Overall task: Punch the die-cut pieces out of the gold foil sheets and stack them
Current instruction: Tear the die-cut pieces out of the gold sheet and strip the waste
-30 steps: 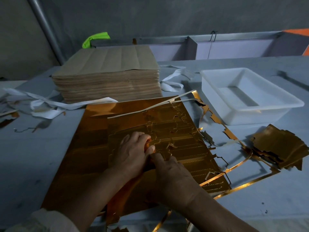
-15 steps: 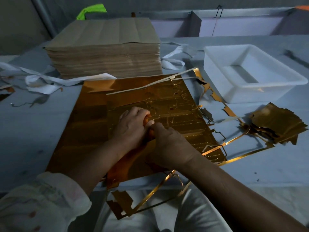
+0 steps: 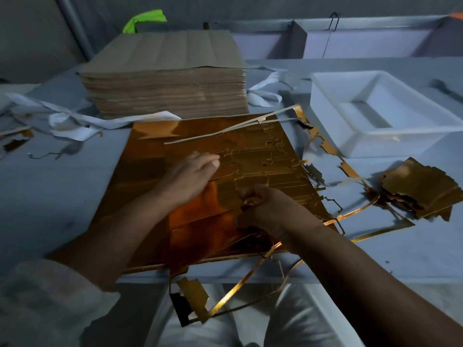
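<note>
The left hand lies flat with fingers straight, pressing the gold foil sheet down at the near edge of the worktop. Just beside it the right hand is curled, pinching a bit of that sheet at a cut line. Best way: hold the palm close to the tear and pull low along the perforation so nothing rips, then add to the punched pieces stacked toward the right edge, in front of the white tray.

One head-worn view — looking forward and down, close over the table.
</note>
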Tool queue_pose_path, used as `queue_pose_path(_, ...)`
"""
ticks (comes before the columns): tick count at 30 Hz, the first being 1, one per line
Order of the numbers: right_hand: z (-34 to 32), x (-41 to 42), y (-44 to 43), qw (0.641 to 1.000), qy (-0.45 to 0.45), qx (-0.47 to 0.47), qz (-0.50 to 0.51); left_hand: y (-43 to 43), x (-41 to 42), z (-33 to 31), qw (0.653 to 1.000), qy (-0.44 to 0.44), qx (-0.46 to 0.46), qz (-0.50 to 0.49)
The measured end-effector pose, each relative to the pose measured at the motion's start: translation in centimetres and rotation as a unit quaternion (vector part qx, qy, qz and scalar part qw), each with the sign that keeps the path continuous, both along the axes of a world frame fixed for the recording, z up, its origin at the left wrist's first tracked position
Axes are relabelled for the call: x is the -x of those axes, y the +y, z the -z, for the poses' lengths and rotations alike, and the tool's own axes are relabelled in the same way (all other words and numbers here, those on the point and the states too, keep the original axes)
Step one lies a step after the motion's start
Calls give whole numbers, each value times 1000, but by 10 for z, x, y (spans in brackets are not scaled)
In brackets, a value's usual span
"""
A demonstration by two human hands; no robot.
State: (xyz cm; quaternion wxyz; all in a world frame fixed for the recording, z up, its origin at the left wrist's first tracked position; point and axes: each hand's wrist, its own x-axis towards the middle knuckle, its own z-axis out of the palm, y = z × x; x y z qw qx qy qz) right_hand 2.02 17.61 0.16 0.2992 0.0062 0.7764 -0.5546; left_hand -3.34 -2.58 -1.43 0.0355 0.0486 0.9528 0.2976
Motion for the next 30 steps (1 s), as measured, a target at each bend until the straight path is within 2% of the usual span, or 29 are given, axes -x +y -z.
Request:
queue_pose_path(2,3,-1,2,1000,-6,22,5,-13,-15,-4,998,40,39,9)
queue_pose_path(7,4,-2,3,999,-12,48,16,-24,-56,16,985,15,170,31)
queue_pose_path(9,3,-3,4,998,-23,61,24,-24,-58,24,980,15,197,27)
queue_pose_path(22,2,-10,11,994,-15,112,-3,-30,-51,39,976,36,212,31)
queue_pose_path(26,4,-11,15,995,-15,96,-18,-30,-51,40,975,45,217,30)
queue_pose_path(30,3,-7,32,994,-12,104,17,-32,-51,41,973,48,224,36)
